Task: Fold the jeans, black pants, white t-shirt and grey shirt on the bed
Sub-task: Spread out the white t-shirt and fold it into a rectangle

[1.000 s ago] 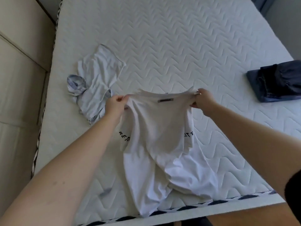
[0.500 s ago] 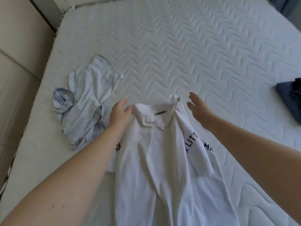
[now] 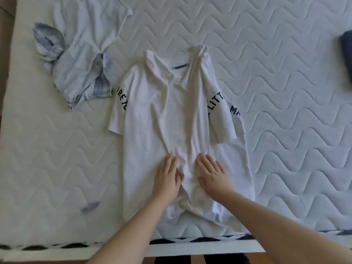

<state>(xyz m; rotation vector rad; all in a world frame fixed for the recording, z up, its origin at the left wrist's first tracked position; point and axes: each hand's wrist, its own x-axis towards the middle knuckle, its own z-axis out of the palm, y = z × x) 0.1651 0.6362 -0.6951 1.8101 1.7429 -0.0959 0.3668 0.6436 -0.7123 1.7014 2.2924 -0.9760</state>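
The white t-shirt (image 3: 171,115) lies spread on the bed (image 3: 285,92), collar away from me, creased down its middle, black lettering on both sleeves. My left hand (image 3: 167,178) and my right hand (image 3: 211,174) rest flat on its lower half, side by side, fingers straight, a ridge of cloth between them. The grey shirt (image 3: 83,54) lies crumpled at the upper left, apart from the t-shirt. A dark folded garment (image 3: 347,54) shows only its edge at the far right.
The mattress's near edge with its black-and-white piping (image 3: 190,241) runs just below the t-shirt's hem. A beige wall or cabinet (image 3: 4,35) borders the bed on the left. Quilted mattress surface spreads to the right of the t-shirt.
Both hands let go of the t-shirt's shoulders and moved down onto its lower half. The t-shirt now lies flat on the bed. The camera view tilted down and closer.
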